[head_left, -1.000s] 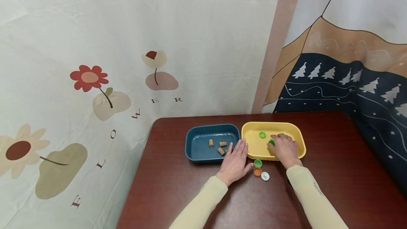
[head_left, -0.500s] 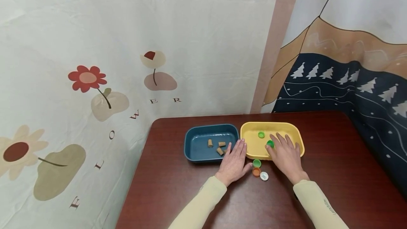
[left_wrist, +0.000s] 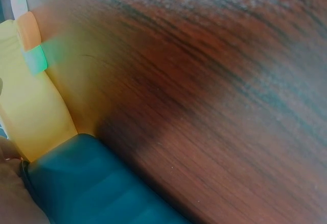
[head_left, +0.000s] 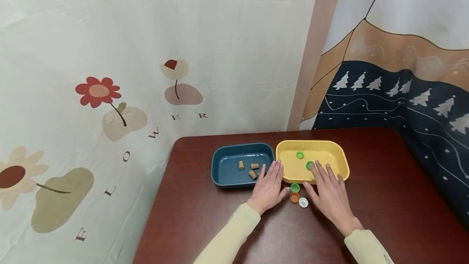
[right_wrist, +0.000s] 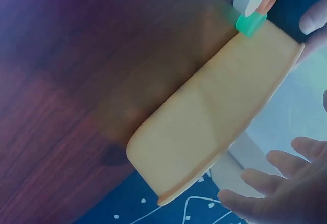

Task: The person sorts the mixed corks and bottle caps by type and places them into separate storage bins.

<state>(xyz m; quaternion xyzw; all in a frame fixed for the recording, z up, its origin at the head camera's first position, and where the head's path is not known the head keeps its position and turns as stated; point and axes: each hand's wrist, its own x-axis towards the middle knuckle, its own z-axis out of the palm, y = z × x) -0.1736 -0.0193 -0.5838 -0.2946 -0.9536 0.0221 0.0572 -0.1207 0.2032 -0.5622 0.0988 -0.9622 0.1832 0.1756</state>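
My left hand (head_left: 269,186) rests with straight fingers on the rims where the blue tray (head_left: 227,170) and the yellow tray (head_left: 293,170) meet. Spread and holding nothing, my right hand (head_left: 329,196) hovers over the yellow tray's near rim. Inside that tray lie a green bottle cap (head_left: 300,155) at the back and another green cap (head_left: 309,166) close to my right fingertips. Between my hands on the table are a third green cap (head_left: 294,188), an orange cap (head_left: 294,198) and a white cap (head_left: 303,202), set close together.
Several corks, one a cork (head_left: 241,165) standing apart, lie in the blue tray; my left fingers partly cover one. The dark wooden table (head_left: 194,215) runs back to a printed cloth (head_left: 238,72) behind and a navy one (head_left: 373,105) at the right.
My right hand has let go of the green cap inside the yellow tray, spread its fingers and drawn back toward me. The left hand has stayed in place.
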